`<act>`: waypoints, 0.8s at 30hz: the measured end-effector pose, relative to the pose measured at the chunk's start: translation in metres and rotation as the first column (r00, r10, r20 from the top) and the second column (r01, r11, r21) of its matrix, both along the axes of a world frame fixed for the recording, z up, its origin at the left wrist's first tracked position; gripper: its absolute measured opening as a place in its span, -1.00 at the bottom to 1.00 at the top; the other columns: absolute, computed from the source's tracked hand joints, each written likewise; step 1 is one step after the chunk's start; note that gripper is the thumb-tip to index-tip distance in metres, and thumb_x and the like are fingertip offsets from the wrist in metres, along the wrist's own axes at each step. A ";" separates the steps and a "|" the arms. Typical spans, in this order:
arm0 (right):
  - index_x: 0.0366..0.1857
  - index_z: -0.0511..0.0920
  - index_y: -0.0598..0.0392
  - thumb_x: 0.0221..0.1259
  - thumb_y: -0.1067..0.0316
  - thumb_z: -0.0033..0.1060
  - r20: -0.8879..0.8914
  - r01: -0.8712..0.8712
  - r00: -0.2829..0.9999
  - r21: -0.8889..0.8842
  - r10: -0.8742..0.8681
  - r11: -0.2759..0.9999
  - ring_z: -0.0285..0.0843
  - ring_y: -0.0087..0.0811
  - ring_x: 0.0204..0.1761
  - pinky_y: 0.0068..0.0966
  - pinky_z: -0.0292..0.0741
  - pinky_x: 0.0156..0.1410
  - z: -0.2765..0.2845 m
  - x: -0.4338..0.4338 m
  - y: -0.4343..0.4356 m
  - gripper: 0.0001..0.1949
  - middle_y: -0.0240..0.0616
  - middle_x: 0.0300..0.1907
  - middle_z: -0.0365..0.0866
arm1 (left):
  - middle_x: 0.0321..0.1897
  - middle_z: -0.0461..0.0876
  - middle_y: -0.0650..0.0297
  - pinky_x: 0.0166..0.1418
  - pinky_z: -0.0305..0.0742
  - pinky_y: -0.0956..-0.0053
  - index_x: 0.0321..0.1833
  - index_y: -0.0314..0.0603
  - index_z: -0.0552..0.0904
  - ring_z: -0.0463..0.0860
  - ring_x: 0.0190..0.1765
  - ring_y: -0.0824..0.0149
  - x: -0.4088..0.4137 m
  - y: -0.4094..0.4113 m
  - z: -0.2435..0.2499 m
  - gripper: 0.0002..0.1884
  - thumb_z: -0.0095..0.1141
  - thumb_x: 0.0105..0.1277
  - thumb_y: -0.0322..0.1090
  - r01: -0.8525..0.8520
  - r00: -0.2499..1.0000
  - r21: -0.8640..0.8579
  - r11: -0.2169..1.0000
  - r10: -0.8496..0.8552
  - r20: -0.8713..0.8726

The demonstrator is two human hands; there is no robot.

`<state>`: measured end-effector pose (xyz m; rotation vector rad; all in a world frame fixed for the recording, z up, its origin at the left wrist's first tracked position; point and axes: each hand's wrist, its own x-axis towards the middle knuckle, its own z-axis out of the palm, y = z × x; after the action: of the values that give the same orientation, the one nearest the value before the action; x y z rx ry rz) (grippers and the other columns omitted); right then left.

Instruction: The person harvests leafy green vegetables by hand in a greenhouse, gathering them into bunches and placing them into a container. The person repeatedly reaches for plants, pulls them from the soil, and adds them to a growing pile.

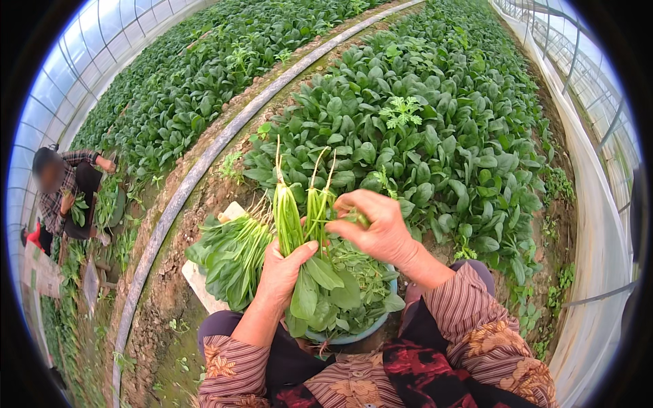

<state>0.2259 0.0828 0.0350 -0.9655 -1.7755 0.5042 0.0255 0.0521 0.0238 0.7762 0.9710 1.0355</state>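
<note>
My left hand grips a few spinach plants around their stalks. Their pale roots point up, and the broad leaves hang below the hand. My right hand is at the right side of these plants, thumb and forefinger close to the stalks, with a bit of green stalk in its fingers. Underneath stands a blue basin full of loose green leaves. A pile of spinach lies to the left on a pale board, roots facing away from me.
Dense spinach grows ahead. A grey hose curves along the soil path on the left. Beyond it another person crouches, holding greens. Plastic sheeting runs along the right side. My knees flank the basin.
</note>
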 end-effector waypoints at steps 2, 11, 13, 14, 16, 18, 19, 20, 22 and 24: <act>-0.21 0.64 0.16 0.10 0.32 0.51 0.166 0.007 0.986 0.023 -0.011 1.000 0.72 -0.25 -0.33 -0.42 0.61 -0.23 -0.015 -0.002 -0.005 -0.75 -0.17 -0.32 0.70 | -0.02 0.72 0.12 0.03 0.67 0.40 0.36 -0.34 0.45 0.74 -0.07 0.29 0.002 0.001 -0.001 -0.45 0.25 0.30 -0.56 -0.004 1.000 0.024 1.000 0.004 -0.013; -0.13 0.72 0.20 0.13 0.40 0.46 -0.112 -0.246 0.969 -0.385 0.220 0.889 0.71 -0.41 -0.29 -0.50 0.59 -0.13 0.014 0.031 -0.012 -0.77 -0.15 -0.28 0.76 | -0.03 0.73 0.12 0.06 0.66 0.40 0.29 -0.34 0.50 0.73 -0.06 0.32 -0.008 0.003 0.004 -0.46 0.26 0.20 -0.62 -0.087 0.995 -0.004 0.996 0.086 -0.048; -0.06 0.72 0.21 0.12 0.38 0.47 -0.179 -0.446 0.889 -0.538 0.420 0.715 0.74 -0.35 -0.23 -0.47 0.62 -0.04 0.018 0.039 -0.011 -0.70 -0.11 -0.23 0.78 | -0.02 0.73 0.11 0.07 0.66 0.40 0.30 -0.35 0.50 0.73 -0.05 0.32 -0.007 0.003 0.006 -0.46 0.25 0.21 -0.62 -0.105 0.994 0.002 0.994 0.105 -0.041; 0.02 0.71 0.19 0.15 0.34 0.47 0.065 -0.335 0.895 -0.556 0.442 0.760 0.76 -0.27 -0.14 -0.43 0.62 0.08 0.011 0.037 -0.013 -0.65 -0.04 -0.16 0.78 | -0.02 0.73 0.11 0.08 0.65 0.41 0.31 -0.35 0.49 0.73 -0.05 0.32 -0.007 0.003 0.005 -0.45 0.25 0.21 -0.62 -0.098 0.994 0.009 0.995 0.098 -0.052; -0.02 0.71 0.22 0.27 0.37 0.36 0.175 -0.120 0.953 -0.531 0.247 0.839 0.77 -0.30 -0.13 -0.43 0.63 0.05 -0.001 0.037 -0.014 -0.75 -0.05 -0.16 0.79 | -0.01 0.73 0.10 0.09 0.65 0.41 0.33 -0.36 0.47 0.73 -0.04 0.32 -0.005 0.005 0.000 -0.44 0.24 0.22 -0.61 -0.062 0.996 0.018 0.998 0.063 -0.066; -0.07 0.73 0.16 0.38 0.34 0.25 -0.096 -0.099 0.994 -0.520 0.058 0.848 0.66 -0.58 -0.33 -0.57 0.59 -0.19 -0.006 0.042 -0.003 -0.81 -0.29 -0.24 0.80 | 0.00 0.73 0.09 0.10 0.65 0.41 0.36 -0.36 0.45 0.73 -0.03 0.31 -0.001 0.006 0.000 -0.42 0.24 0.23 -0.60 -0.030 0.998 0.007 1.000 0.030 -0.061; -0.07 0.73 0.15 0.46 0.27 0.15 -0.240 -0.157 0.971 -0.580 0.017 0.799 0.43 -0.72 -0.50 -0.70 0.39 -0.40 0.014 0.040 -0.002 -0.77 -0.36 -0.27 0.78 | 0.00 0.72 0.09 0.11 0.64 0.41 0.37 -0.36 0.44 0.73 -0.02 0.31 -0.002 0.005 0.001 -0.41 0.25 0.23 -0.60 -0.026 0.998 0.001 1.000 0.026 -0.065; -0.07 0.73 0.17 0.48 0.25 0.13 -0.384 -0.270 0.923 -0.604 0.024 0.750 0.35 -0.75 -0.53 -0.71 0.31 -0.44 0.017 0.041 0.003 -0.75 -0.37 -0.28 0.78 | 0.00 0.73 0.09 0.11 0.64 0.41 0.38 -0.37 0.43 0.73 -0.02 0.31 -0.002 0.003 -0.001 -0.41 0.25 0.24 -0.59 -0.033 0.998 -0.003 0.999 0.033 -0.060; -0.03 0.71 0.23 0.51 0.21 0.09 -0.520 -0.345 0.854 -0.590 -0.016 0.730 0.29 -0.77 -0.53 -0.73 0.27 -0.44 0.019 0.038 0.005 -0.70 -0.40 -0.31 0.77 | -0.01 0.73 0.08 0.10 0.64 0.41 0.38 -0.37 0.42 0.73 -0.01 0.31 0.002 0.002 0.001 -0.40 0.25 0.25 -0.57 -0.030 0.998 -0.002 1.000 0.030 -0.051; 0.07 0.68 0.20 0.52 0.21 0.06 -0.452 -0.272 0.891 -0.468 0.036 0.841 0.54 -0.59 -0.13 -0.58 0.47 0.03 0.003 0.032 0.012 -0.68 -0.30 -0.05 0.73 | -0.04 0.73 0.09 0.11 0.64 0.41 0.37 -0.38 0.43 0.73 -0.01 0.31 0.006 0.001 0.004 -0.43 0.24 0.27 -0.55 -0.029 1.000 -0.016 0.999 0.028 -0.004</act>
<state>0.2579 0.0946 0.0384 -0.9740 -1.3353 1.2600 0.0320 0.0532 0.0277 0.7531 0.9948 1.0501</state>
